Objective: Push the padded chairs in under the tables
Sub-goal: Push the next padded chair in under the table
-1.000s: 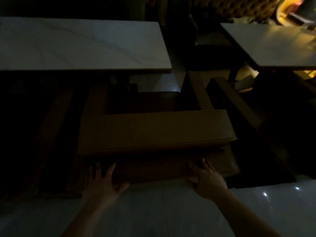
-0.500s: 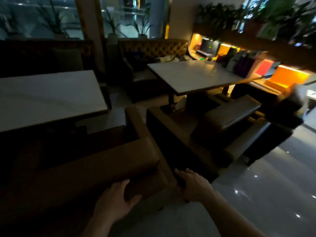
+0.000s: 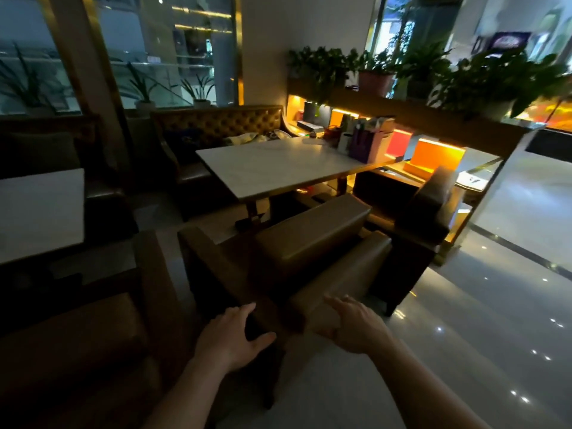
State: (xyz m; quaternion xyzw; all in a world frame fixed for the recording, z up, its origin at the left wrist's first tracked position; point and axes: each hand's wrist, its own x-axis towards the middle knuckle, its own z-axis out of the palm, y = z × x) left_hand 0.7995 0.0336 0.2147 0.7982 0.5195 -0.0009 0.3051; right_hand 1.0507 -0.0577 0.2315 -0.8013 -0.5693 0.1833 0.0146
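A brown padded chair (image 3: 312, 243) stands with its back toward me, in front of a white marble table (image 3: 278, 168). My left hand (image 3: 232, 339) hovers open just short of the chair's near left corner. My right hand (image 3: 356, 326) is open, its fingers at the near end of the chair's backrest; whether they touch it I cannot tell. Another padded chair (image 3: 77, 342) sits dark at the lower left beside a second white table (image 3: 40, 212). A third chair (image 3: 430, 209) stands to the right of the middle table.
A tufted bench (image 3: 223, 125) runs behind the middle table. Bags and boxes (image 3: 371, 144) crowd the table's far right end. A lit shelf with potted plants (image 3: 433, 75) stands at the right. Glossy floor (image 3: 495, 320) stretches out to the right.
My view has swung from the left chair to the chair at the middle table. Both hands have left the first chair's back and now reach toward the second chair.
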